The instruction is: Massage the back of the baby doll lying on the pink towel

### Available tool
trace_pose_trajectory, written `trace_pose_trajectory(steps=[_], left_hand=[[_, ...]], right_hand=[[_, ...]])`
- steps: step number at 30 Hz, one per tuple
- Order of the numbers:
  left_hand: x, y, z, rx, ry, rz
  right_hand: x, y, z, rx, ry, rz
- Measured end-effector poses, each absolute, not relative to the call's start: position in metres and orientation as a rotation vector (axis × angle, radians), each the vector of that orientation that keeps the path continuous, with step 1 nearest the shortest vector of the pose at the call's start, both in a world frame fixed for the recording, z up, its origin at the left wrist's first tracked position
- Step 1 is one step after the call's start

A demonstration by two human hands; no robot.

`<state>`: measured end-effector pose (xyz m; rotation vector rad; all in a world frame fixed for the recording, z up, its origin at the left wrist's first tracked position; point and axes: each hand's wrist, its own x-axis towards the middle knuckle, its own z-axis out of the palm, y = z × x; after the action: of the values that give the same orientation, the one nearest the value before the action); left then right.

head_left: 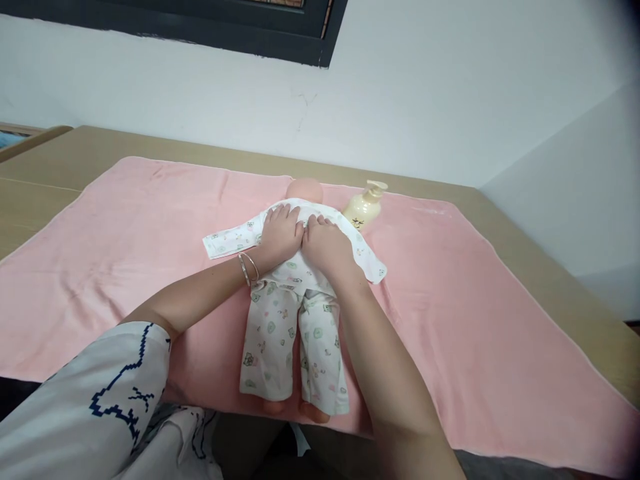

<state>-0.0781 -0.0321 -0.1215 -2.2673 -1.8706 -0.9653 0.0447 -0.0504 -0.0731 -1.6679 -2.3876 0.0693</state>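
Observation:
A baby doll [293,307] in white printed pyjamas lies on a pink towel [125,240], head away from me and feet at the near edge. My left hand [280,230], with bangles on the wrist, rests flat on the doll's upper torso with its fingers stretched out. Right beside it, my right hand [325,243] also lies flat on the torso, and the two hands touch at the middle. A cream pump bottle [364,207] lies on the towel just right of the doll's head.
The pink towel covers a wooden table [540,267] set against a white wall. A dark window frame [200,27] runs along the top. The table's right edge drops off near the corner of the room.

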Motion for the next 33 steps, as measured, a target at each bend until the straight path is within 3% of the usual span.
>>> trace_pose_trajectory(steps=[7,15,26,33], left_hand=[[-0.078,-0.033,-0.128,-2.247,-1.773,-1.146],[-0.081,-0.031,-0.131,-2.194,-1.917,-1.318],[-0.079,-0.038,-0.125,-2.233,-1.811,-1.272],[-0.080,-0.032,-0.126,-2.219,-1.898,-1.184]], right_hand=[[0.067,-0.012,-0.105,-1.379,-2.308,0.261],[0.045,-0.035,-0.097,-1.531,-2.325,-0.026],[0.062,-0.013,-0.108,-1.392,-2.241,0.259],[0.051,-0.038,-0.082,-1.594,-2.244,0.151]])
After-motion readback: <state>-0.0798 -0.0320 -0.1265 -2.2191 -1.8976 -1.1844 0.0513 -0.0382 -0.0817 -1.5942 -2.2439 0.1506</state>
